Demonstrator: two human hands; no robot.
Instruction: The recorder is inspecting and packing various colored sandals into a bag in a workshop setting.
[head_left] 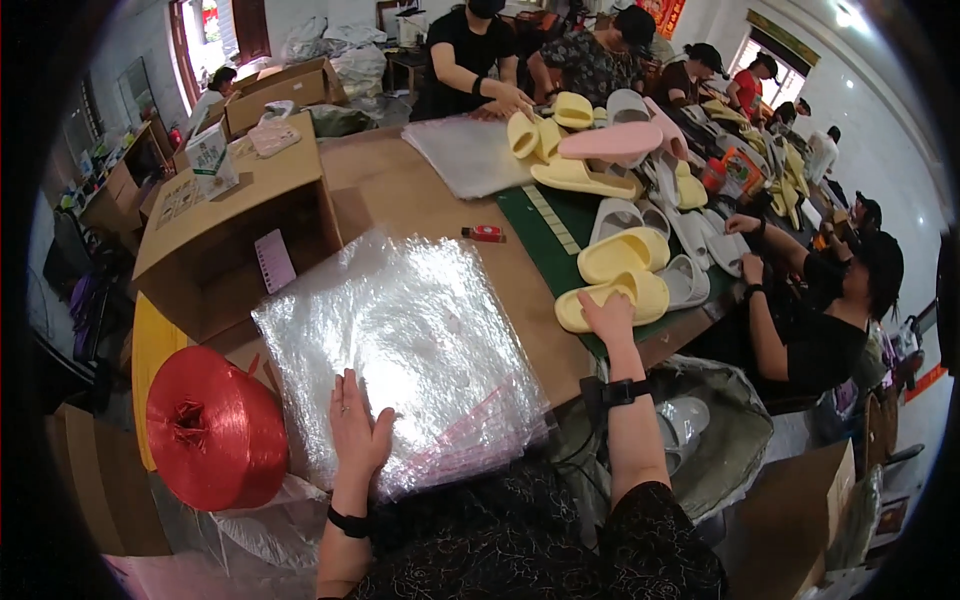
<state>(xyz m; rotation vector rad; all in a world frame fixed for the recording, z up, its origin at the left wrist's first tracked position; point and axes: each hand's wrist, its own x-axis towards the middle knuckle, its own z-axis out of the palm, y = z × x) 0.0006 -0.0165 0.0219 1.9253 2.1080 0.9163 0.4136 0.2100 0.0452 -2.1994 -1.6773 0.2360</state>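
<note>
Right hand (606, 312) is on a yellow slide slipper (647, 293), nearest one in the pile; fingers touch its upper side near the strap, can't tell if they're closed on it. Slipper's long axis runs roughly left-right, crosswise to the right forearm, strap end to the right and slightly away from the wearer, heel end left. Second yellow slide (620, 256) lies just beyond the right hand, near-parallel, strap end also right.

Left hand (360, 425) rests flat, palm down, fingers straight and pointing away from the wearer, thumb out to the right, on a stack of clear plastic bags (430, 330). Hands well apart.

Just right of the right hand: grey slipper (687, 283). Farther beyond it: pink slipper (612, 142), lying crosswise on the heap. Green mat (528, 226) sits beyond and left of the right hand. Red twine spool (245, 440) left of the left hand; open cardboard box (225, 225) beyond that hand. Sack (735, 425) on the near right side of the right hand.
</note>
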